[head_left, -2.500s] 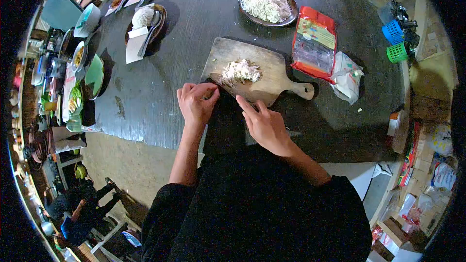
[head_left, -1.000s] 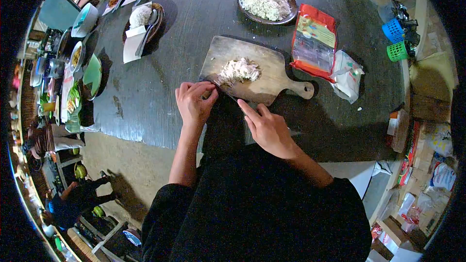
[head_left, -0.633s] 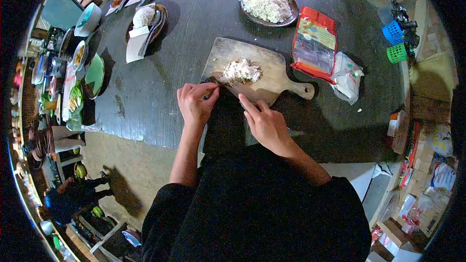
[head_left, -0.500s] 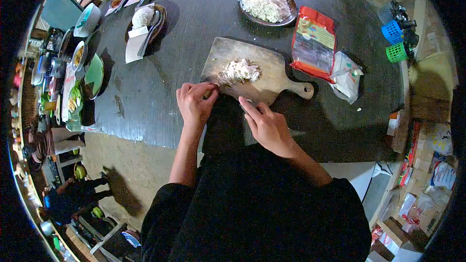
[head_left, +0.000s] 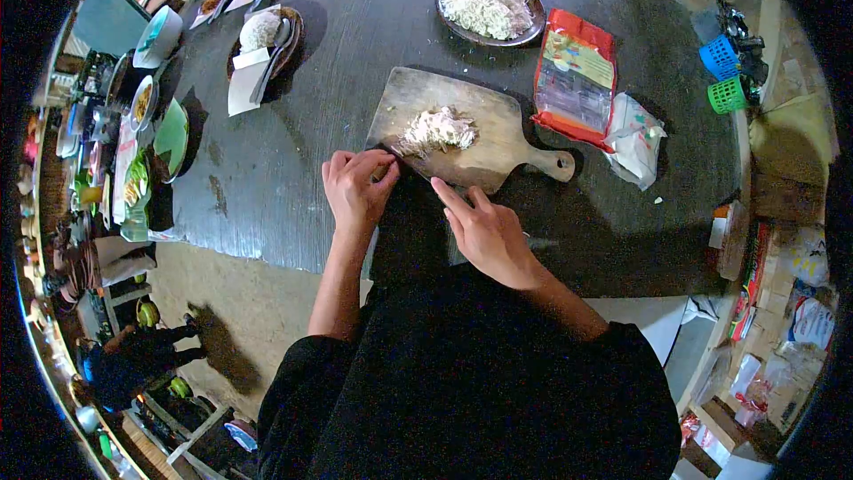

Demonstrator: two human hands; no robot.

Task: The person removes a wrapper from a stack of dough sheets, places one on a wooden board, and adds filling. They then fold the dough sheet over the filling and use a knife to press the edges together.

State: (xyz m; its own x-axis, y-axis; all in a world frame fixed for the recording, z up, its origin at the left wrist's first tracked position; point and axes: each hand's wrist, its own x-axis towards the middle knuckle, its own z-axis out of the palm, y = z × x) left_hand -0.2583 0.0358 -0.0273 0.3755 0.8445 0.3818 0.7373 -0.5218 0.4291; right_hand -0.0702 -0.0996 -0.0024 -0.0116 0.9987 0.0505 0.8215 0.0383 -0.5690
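Observation:
A wooden cutting board with a handle lies before me, a small heap of pale shredded meat on its middle. At the board's near left edge, my left hand is closed in a pinch; whatever is between the fingertips is too small to make out. By the near edge, my right hand is closed with its index finger stretched forward, as round a knife, mostly hidden beneath the fingers. Beyond the board stands a dark plate heaped with pale shreds.
Right of the board lie a red packet and a crumpled white bag. Plates with rice mounds and spoons stand at upper left. A green plate is near the left edge. Another person is at lower left.
My right hand has shifted slightly left and turned, so less of the knife shows. My left hand stays almost in place, still pinched.

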